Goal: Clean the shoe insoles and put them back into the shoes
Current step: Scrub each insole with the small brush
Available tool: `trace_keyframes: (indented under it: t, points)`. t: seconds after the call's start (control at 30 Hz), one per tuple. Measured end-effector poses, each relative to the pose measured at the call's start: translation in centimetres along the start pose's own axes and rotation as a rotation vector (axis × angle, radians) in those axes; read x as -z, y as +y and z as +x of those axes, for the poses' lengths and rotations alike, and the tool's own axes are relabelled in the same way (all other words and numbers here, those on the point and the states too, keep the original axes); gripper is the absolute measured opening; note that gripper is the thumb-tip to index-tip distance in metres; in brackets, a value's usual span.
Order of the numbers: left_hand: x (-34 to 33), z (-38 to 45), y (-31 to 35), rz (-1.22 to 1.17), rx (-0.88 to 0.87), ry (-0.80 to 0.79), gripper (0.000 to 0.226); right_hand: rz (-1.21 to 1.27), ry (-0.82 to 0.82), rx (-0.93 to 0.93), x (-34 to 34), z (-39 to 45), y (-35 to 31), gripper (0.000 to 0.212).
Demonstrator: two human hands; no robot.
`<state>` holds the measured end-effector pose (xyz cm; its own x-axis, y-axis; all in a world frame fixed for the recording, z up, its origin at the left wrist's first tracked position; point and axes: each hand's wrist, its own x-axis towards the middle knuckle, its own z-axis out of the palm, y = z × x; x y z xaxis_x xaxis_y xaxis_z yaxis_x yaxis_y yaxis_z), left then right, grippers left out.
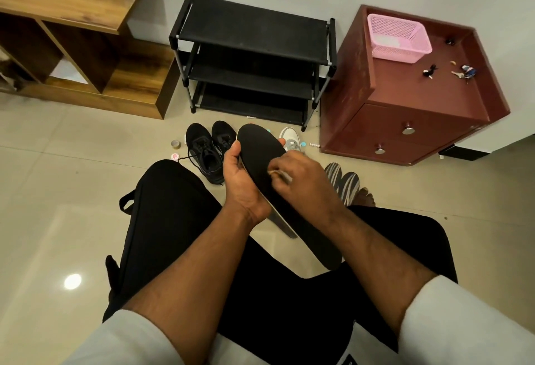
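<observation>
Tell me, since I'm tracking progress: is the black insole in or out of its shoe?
Out. The left hand holds the black insole above the lap while the right hand works on it; the black shoes sit on the floor.

No text, label, brand or number can be read; a white mark on the dark garment (348, 360) at the bottom edge is cut off.

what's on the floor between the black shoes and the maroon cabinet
In the head view, a white sneaker stands between the black shoes and the maroon cabinet, partly hidden behind the raised insole. Small caps and a tube lie beside it.
</observation>
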<state>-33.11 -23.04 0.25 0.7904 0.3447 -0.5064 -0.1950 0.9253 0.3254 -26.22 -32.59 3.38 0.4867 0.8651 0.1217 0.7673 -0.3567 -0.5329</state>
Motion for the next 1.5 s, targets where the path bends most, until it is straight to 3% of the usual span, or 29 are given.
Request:
trace_keyframes:
  t: [0.13, 0.43, 0.73, 0.93, 1.23, 1.5]
  points:
    - [-0.3, -0.2, -0.1, -0.025, 0.006, -0.003, 0.069, -0.042, 0.057, -0.164, 1.0, 0.8, 2.3, 0.014]
    - [0.3, 0.5, -0.1, -0.044, 0.003, 0.058, 0.064, -0.011, -0.066, 0.09, -0.8, 0.0, -2.6, 0.014]
    - [-0.6, -0.4, -0.3, 0.0, 0.028, -0.025, 0.073, -0.092, 0.006, -0.126, 1.8, 1.2, 1.5, 0.016]
    - [-0.4, 0.0, 0.0, -0.031, 0.037, 0.049, 0.07, 0.027, -0.097, 0.065, -0.3, 0.2, -2.9, 0.014]
    - [-1.6, -1.2, -0.2, -0.001, 0.028, -0.018, 0.069, -0.097, -0.023, -0.165, 1.8, 1.3, 2.1, 0.013]
    - [-1.6, -1.1, -0.1, -0.023, 0.068, -0.005, 0.068, 0.003, -0.052, -0.005, -0.4, 1.1, -3.2, 0.016]
